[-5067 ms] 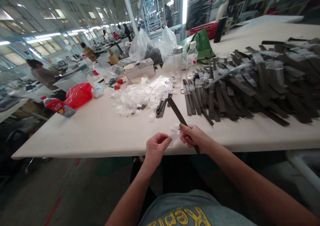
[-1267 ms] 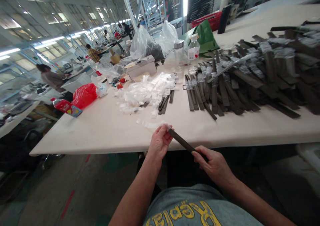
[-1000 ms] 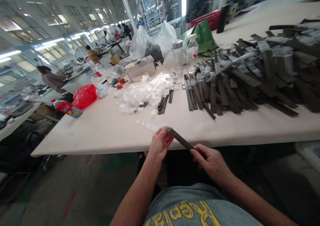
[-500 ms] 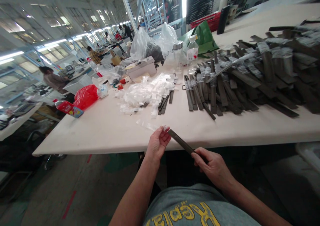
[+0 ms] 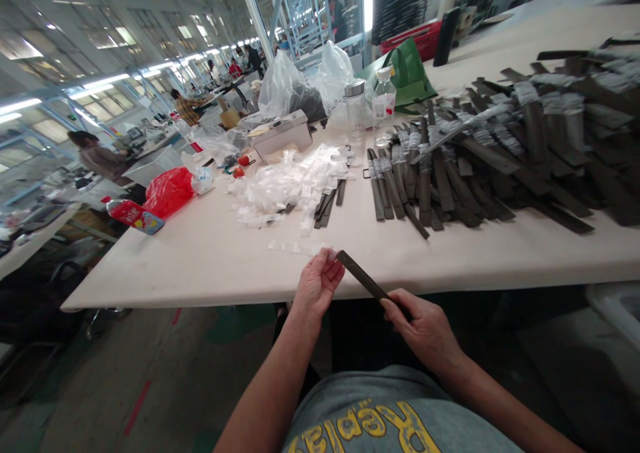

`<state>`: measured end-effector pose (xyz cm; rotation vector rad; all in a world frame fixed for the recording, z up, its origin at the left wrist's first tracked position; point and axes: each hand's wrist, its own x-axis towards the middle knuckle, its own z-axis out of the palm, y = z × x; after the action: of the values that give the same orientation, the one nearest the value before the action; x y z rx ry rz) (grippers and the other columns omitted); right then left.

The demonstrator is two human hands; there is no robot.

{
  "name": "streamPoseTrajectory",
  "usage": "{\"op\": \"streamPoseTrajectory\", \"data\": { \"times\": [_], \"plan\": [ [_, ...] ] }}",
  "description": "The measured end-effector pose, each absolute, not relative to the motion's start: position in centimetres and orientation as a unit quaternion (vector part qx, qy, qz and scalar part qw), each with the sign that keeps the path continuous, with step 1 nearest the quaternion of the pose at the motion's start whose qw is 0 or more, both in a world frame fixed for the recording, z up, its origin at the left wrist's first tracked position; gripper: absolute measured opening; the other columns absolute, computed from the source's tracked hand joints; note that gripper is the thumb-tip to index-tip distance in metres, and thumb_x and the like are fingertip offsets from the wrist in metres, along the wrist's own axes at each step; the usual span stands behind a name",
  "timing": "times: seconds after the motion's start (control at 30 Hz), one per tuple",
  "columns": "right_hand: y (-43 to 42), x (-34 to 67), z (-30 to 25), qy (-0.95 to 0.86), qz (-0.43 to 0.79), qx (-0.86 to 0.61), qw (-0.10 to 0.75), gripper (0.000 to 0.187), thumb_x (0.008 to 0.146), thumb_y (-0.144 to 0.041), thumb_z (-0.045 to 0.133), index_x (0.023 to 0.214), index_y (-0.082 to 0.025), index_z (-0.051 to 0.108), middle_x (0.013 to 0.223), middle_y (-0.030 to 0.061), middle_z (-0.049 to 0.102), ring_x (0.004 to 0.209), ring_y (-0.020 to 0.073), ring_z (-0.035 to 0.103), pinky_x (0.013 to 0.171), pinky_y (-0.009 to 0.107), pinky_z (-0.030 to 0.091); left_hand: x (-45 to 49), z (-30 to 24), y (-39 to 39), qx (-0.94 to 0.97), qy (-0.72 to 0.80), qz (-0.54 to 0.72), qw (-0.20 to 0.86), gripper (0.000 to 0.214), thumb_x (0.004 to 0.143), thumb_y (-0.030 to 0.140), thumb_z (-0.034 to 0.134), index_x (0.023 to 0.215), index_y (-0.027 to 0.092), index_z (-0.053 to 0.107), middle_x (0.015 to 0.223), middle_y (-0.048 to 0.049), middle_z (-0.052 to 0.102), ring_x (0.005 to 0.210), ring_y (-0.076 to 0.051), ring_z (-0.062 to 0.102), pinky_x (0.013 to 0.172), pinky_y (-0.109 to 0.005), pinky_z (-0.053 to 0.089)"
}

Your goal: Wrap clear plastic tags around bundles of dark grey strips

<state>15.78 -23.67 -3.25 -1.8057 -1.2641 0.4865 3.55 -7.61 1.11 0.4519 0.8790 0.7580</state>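
Note:
Fingers wrapped round its near end, my right hand (image 5: 417, 319) holds a dark grey-brown flat strap (image 5: 363, 276) that slants up to the left. Close to the strap's far tip, my left hand (image 5: 320, 279) is closed on a clear plastic sleeve (image 5: 295, 247), which trails left over the table. The tip lies right at the sleeve's mouth; whether it is inside I cannot tell. Beyond my hands lies a pile of clear sleeves (image 5: 285, 189), with several dark straps (image 5: 327, 207) at its right edge.
A big heap of straps with wrapped middles (image 5: 500, 153) covers the table's right side. At the back stand a glass jar (image 5: 355, 109), a plastic bottle (image 5: 384, 103) and a green bag (image 5: 410, 73). A red bag (image 5: 170, 193) and a red bottle (image 5: 133, 214) are at the left edge.
The strap's tip and the sleeve's mouth have come slightly closer together. Both hands keep their hold, and the view has shifted a little.

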Motion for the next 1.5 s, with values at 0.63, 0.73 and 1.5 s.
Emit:
{"op": "streamPoseTrajectory", "data": {
  "times": [0.63, 0.73, 1.5],
  "plan": [
    [-23.7, 16.0, -2.9, -0.534, 0.128, -0.720, 0.423, 0.032, 0.094, -0.042, 0.044, 0.076, -0.020, 0.059, 0.060, -0.0015, 0.060, 0.053, 0.0129, 0.056, 0.054, 0.024, 0.041, 3.8, 1.3, -7.4, 0.174, 0.408, 0.385, 0.809, 0.020, 0.075, 0.027, 0.075, 0.070, 0.015, 0.060, 0.064, 0.0007, 0.066, 0.058, -0.010, 0.064, 0.064, -0.024, 0.054],
    [-23.7, 15.9, -3.1, -0.531, 0.136, -0.722, 0.422, 0.031, 0.094, -0.042, 0.045, 0.078, -0.020, 0.060, 0.061, -0.0013, 0.060, 0.054, 0.0130, 0.056, 0.055, 0.024, 0.041, 3.8, 1.3, -7.5, 0.198, 0.404, 0.381, 0.807, 0.020, 0.076, 0.029, 0.073, 0.072, 0.014, 0.061, 0.071, -0.0022, 0.069, 0.063, -0.011, 0.065, 0.066, -0.024, 0.054],
    [-22.9, 15.5, -2.3, -0.520, 0.217, -0.722, 0.402, 0.033, 0.094, -0.043, 0.042, 0.076, -0.021, 0.059, 0.060, -0.0002, 0.061, 0.052, 0.0146, 0.057, 0.051, 0.024, 0.041, 3.6, 0.6, -9.3, 0.284, 0.409, 0.370, 0.784, 0.031, 0.060, 0.033, 0.083, 0.080, 0.013, 0.069, 0.078, -0.0058, 0.072, 0.074, -0.015, 0.067, 0.071, -0.025, 0.050]
  ]
}}
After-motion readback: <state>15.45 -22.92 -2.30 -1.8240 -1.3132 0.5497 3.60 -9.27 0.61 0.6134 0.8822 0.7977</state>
